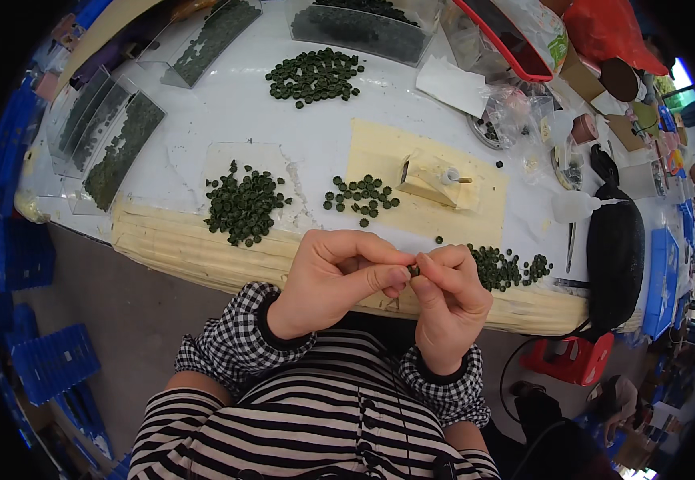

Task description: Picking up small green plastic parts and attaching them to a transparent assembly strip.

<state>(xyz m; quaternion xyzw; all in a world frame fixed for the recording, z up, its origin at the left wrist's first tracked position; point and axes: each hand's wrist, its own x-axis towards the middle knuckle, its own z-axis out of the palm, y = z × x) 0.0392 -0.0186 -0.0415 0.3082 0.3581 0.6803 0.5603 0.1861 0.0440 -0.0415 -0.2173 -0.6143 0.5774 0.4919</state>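
Close to my body, at the table's padded front edge, both hands meet fingertip to fingertip. My left hand (327,280) pinches one side of a small dark round piece (414,271), and my right hand (453,300) pinches the other. Fingers cover most of this piece. Beyond my left hand lies a heap of dark green cup-like pieces (243,206). A looser group of green round pieces (362,194) sits straight ahead. To the right of my right hand, more small green pieces (507,268) are spread along the edge.
A tape-covered block (435,182) with a short peg stands on a yellowish sheet (371,152). Farther back are another green heap (315,78) and clear bins (359,36) of pieces. At right lie tweezers (571,246), a white squeeze bottle (575,206) and a black padded bundle (615,256).
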